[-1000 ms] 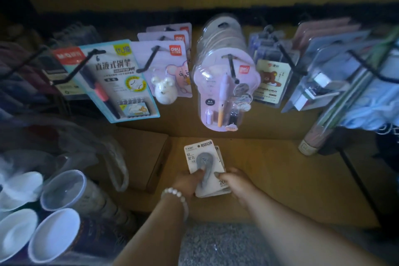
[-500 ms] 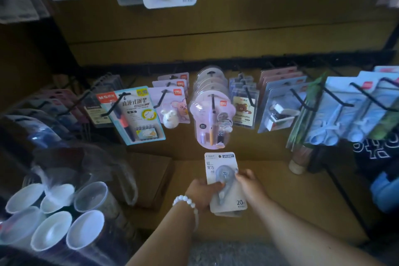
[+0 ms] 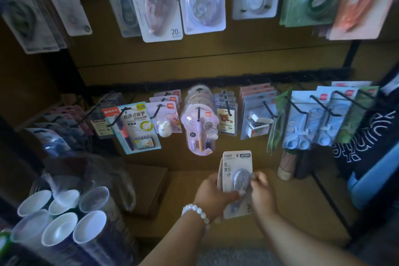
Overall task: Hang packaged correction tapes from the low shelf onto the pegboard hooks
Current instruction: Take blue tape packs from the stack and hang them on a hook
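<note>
A small stack of packaged correction tapes [image 3: 235, 166] on white cards is held upright above the low wooden shelf [image 3: 302, 207]. My left hand [image 3: 212, 195], with a white bead bracelet at the wrist, grips the stack from its left edge. My right hand [image 3: 262, 192] pinches the front pack at its right side, over the blister. More correction tape packs [image 3: 159, 4] hang on the upper pegboard hooks along the top of the view.
A lower row of hooks carries pen sets [image 3: 133, 127], a round-topped blister pack [image 3: 199, 127] and blue packs [image 3: 302, 123]. A cardboard box [image 3: 149, 188] lies on the shelf at left. Tubes with white caps [image 3: 60, 218] stand at lower left. A black rack leg [image 3: 330, 198] stands at right.
Both hands have lifted the stack off the shelf and turned it more upright. My view has tilted up, bringing the upper row of hanging tapes into sight.
</note>
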Demonstrator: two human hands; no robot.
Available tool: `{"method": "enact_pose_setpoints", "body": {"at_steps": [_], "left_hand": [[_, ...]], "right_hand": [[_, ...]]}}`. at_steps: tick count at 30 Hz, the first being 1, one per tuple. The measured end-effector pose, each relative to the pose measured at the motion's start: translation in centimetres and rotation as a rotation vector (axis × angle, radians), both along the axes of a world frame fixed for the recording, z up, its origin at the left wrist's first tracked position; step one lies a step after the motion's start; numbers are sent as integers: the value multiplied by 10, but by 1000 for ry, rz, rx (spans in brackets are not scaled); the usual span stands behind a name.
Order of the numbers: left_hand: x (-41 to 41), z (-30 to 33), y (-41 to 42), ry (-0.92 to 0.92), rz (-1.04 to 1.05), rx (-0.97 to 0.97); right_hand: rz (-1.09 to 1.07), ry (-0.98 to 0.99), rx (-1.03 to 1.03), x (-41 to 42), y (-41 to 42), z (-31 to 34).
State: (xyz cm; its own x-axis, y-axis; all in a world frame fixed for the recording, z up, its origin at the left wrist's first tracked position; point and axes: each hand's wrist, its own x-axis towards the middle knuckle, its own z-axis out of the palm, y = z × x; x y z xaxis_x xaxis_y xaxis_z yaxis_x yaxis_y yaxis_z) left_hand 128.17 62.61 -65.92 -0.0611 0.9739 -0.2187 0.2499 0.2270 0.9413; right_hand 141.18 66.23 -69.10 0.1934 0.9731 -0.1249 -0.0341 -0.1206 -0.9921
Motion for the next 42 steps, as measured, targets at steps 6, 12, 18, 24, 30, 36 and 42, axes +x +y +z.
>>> {"method": "enact_pose_setpoints", "body": {"at_steps": [6,12,18,24,30,36,42], "left_hand": [[-10,48,-11,-59,-63,190],[-15,105,-15,-85,-87,436],[-30,150,-22,-220,-31,478],[-49,192,-31,-218,45,531],[-81,220,-28,-263,210,605],[-104,242,-34,-211,505,765],[-121,247,-38,-222,591,782]], "right_hand": [[-92,143,293,-5,-20,50],[29,203,506,-10,-32,113],[-8,25,536,-19,-34,162],[109,88,586,-38,-25,203],[175,49,687,-56,-21,257],[238,87,771,-80,-13,320],[270,24,790,-110,-8,354]]}}
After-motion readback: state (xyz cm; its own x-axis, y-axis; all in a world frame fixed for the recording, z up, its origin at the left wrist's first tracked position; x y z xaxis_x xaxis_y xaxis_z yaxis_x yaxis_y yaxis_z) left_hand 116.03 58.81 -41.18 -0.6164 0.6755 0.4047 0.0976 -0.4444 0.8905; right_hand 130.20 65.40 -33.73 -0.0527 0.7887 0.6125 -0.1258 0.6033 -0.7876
